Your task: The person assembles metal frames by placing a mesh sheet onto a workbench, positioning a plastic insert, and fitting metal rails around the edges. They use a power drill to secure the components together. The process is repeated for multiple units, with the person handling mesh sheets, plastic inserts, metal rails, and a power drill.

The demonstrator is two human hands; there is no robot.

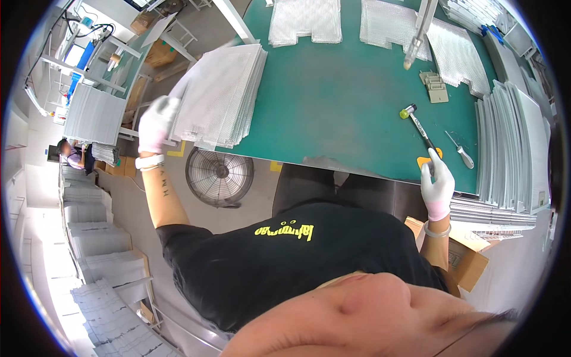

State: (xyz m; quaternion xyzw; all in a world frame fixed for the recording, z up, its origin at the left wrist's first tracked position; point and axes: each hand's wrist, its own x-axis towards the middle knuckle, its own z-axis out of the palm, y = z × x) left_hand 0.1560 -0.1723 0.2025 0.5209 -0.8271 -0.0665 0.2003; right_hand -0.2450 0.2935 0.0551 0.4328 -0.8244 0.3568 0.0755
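Note:
My left hand (156, 122), in a white glove, is raised at the left side of a stack of pale mesh sheets (217, 95). Its fingers are closed on the edge of a mesh sheet (185, 82) that is smeared by motion. Over the table's front right edge, my right hand (439, 185), gloved too, has its thumb and fingers apart. Its fingertips are at the handle end of a hammer (419, 127) with a yellow-and-black head, lying on the green table. An orange piece (423, 161) lies by those fingertips, partly hidden.
On the green table (333, 101) are a screwdriver (463, 153), a beige metal block (435, 87) and more mesh sheets (306, 21). Upright panels (505, 140) line the right side. A floor fan (221, 171) stands below the table's left edge. Another person (74, 156) is far left.

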